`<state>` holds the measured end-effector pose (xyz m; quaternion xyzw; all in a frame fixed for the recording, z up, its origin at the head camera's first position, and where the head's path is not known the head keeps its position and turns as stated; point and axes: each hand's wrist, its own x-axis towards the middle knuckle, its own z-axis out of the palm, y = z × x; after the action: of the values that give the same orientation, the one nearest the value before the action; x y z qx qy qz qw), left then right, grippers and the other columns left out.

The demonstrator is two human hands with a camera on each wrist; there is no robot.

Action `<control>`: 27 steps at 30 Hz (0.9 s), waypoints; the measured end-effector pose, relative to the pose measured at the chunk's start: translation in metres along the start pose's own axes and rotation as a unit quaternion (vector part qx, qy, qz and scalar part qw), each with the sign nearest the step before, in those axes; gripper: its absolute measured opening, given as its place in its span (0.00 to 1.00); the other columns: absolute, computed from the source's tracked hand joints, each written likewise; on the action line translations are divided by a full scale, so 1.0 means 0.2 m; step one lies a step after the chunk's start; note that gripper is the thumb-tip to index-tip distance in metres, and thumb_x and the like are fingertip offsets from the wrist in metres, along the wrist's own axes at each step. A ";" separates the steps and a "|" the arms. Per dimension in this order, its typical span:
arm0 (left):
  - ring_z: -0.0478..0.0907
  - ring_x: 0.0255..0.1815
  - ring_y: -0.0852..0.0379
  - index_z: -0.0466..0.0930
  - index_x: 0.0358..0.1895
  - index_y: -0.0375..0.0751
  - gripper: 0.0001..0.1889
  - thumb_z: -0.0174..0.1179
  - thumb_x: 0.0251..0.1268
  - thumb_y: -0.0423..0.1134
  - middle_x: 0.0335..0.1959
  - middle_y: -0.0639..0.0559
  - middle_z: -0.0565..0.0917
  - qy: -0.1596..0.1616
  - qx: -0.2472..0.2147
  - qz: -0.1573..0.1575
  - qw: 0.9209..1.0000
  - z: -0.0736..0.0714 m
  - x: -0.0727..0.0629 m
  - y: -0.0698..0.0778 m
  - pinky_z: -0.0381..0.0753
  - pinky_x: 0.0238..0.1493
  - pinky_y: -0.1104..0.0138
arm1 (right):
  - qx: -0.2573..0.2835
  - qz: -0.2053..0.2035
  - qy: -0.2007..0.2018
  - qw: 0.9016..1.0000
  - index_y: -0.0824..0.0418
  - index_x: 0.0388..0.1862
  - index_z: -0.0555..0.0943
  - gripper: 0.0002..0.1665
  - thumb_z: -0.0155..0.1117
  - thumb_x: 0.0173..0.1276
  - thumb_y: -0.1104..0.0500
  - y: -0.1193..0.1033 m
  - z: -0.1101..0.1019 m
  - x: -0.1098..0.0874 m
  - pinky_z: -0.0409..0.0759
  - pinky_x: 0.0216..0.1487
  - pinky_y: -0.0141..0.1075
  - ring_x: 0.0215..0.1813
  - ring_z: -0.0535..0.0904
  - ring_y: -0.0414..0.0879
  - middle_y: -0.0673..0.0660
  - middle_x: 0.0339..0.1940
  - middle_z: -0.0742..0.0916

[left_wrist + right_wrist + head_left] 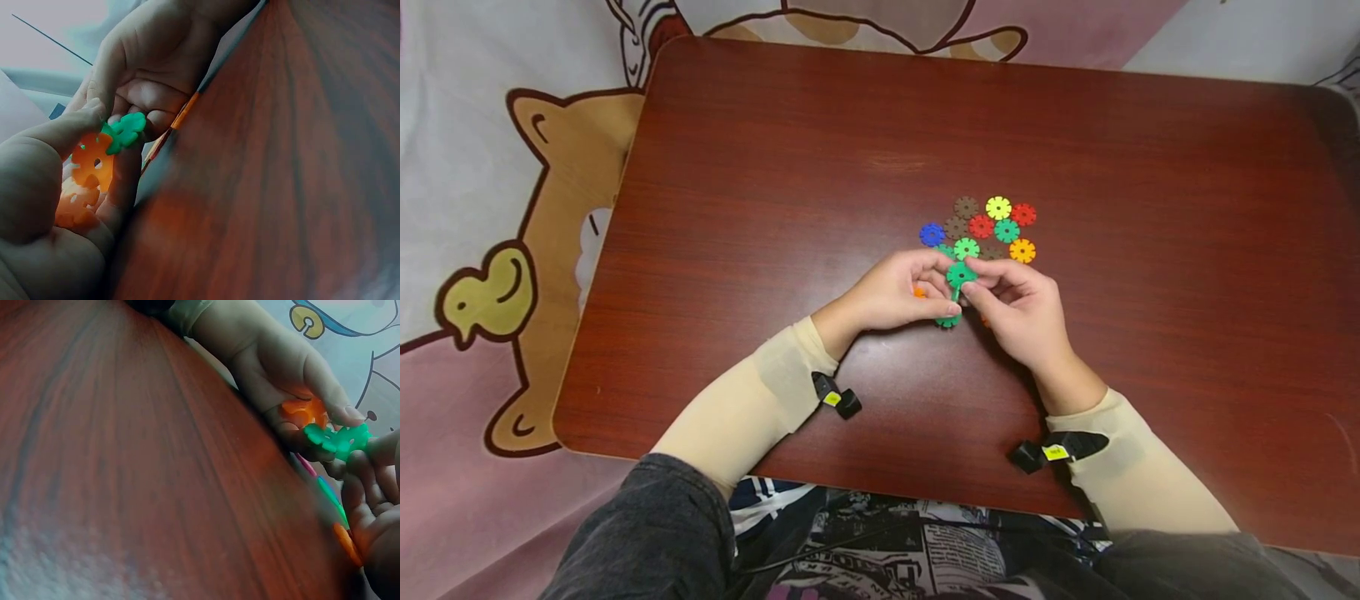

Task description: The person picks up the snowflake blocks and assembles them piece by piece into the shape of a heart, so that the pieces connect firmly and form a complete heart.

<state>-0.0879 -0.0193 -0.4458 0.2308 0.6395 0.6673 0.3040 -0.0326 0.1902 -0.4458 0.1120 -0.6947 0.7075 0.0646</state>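
Note:
Both hands meet over a small chain of notched plastic discs. My left hand (891, 292) curls around joined orange discs (94, 164) and holds the chain between thumb and fingers. A green notched disc (961, 275) is at the upper end in the head view, pinched by the thumb and index finger of my right hand (1028, 312). Another green disc (947, 322) shows below the left thumb. In the right wrist view two green discs (351, 441) slot together at an angle, with an orange disc (304, 412) behind them in the left palm. Fingers partly hide the joints.
Just beyond the hands, several loose discs lie on the brown table (760, 167), including a blue disc (932, 234), a yellow disc (997, 207), a red disc (1023, 214) and a yellow-orange disc (1022, 250). An orange disc (347, 544) lies beside the right hand.

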 end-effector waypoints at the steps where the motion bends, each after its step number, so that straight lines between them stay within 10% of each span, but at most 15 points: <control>1: 0.90 0.38 0.51 0.79 0.56 0.25 0.19 0.73 0.64 0.23 0.38 0.41 0.88 0.000 0.002 0.000 1.000 0.00 0.00 0.00 0.91 0.45 0.59 | 0.006 0.006 0.001 1.000 0.81 0.53 0.84 0.18 0.67 0.64 0.85 0.00 0.00 0.00 0.85 0.32 0.26 0.32 0.87 0.40 0.54 0.32 0.91; 14: 0.90 0.36 0.58 0.85 0.38 0.33 0.05 0.73 0.66 0.26 0.34 0.45 0.92 -0.020 0.055 0.012 0.998 0.00 -0.01 0.00 0.86 0.39 0.67 | -0.010 0.037 0.008 0.999 0.79 0.50 0.87 0.16 0.69 0.62 0.83 -0.03 0.00 0.01 0.78 0.23 0.24 0.25 0.83 0.38 0.54 0.28 0.90; 27: 0.90 0.37 0.55 0.85 0.45 0.30 0.08 0.73 0.66 0.26 0.34 0.43 0.91 -0.016 0.037 0.010 0.999 0.00 -0.01 0.01 0.89 0.41 0.65 | -0.031 0.031 0.005 0.999 0.77 0.52 0.86 0.17 0.70 0.65 0.80 -0.01 0.01 -0.01 0.77 0.25 0.25 0.26 0.81 0.38 0.52 0.30 0.90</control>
<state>-0.0861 -0.0199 -0.4444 0.2590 0.6568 0.6421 0.2988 -0.0305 0.1876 -0.4442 0.0854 -0.7193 0.6877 0.0496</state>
